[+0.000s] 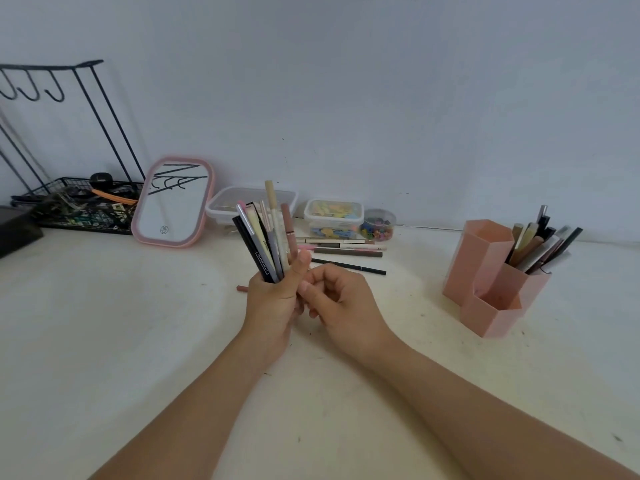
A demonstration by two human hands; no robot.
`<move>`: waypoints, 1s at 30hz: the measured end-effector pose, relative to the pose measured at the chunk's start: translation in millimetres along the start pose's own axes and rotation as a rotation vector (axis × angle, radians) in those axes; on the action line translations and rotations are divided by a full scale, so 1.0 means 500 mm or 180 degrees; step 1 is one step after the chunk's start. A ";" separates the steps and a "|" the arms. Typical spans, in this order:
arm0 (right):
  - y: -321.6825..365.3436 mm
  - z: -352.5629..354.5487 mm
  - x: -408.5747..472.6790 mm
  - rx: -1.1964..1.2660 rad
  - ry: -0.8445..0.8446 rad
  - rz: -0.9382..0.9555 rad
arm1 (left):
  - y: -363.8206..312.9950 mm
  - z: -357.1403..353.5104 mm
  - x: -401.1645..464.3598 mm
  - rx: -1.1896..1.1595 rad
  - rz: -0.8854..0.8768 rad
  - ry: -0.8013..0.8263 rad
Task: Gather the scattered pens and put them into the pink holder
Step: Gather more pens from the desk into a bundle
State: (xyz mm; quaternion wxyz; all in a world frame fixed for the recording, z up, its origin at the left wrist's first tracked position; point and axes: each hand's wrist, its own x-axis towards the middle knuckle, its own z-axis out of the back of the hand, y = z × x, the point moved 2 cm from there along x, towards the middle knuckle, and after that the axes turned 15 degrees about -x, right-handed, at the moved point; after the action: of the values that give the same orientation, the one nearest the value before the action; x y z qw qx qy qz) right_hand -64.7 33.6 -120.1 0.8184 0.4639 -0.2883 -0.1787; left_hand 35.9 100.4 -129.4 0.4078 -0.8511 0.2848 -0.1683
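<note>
My left hand point(273, 299) grips a bundle of pens point(265, 237) that fans upward above the middle of the table. My right hand point(341, 299) is curled right beside it, its fingers touching the lower end of the bundle. Several loose pens point(346, 249) lie flat on the table just behind the hands, and one black pen point(349, 266) lies nearest. A brown pen tip point(241, 288) pokes out left of my left hand. The pink holder point(491, 271) stands at the right with several pens point(540, 244) upright in its back compartment.
A pink-framed mirror point(173, 202) leans at the back left, beside a black wire rack point(79, 209) with hooks. Clear lidded boxes point(251, 202) point(334, 216) and a small round jar of beads point(378, 225) line the wall. A dark box point(15, 230) sits at the far left edge.
</note>
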 end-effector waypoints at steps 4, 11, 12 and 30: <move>0.008 0.005 -0.007 -0.0148 -0.0033 0.0110 | 0.001 0.003 0.003 0.0041 0.0101 0.0148; -0.057 0.062 0.033 -0.1472 -0.1027 0.0153 | 0.005 0.004 0.006 0.0185 0.0212 -0.0250; -0.076 0.083 0.049 -0.1947 -0.1188 0.0082 | 0.005 0.004 0.006 0.0138 0.0254 -0.0287; -0.147 0.145 0.129 -0.2661 -0.0545 -0.0548 | -0.009 0.007 0.004 -0.0080 0.0427 -0.0295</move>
State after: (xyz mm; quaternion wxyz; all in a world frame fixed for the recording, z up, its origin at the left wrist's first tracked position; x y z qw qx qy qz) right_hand -63.0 -87.5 -134.5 0.8911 0.0984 -0.2183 -0.3856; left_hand 40.7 103.3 -127.9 0.4201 -0.8420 0.3241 -0.0974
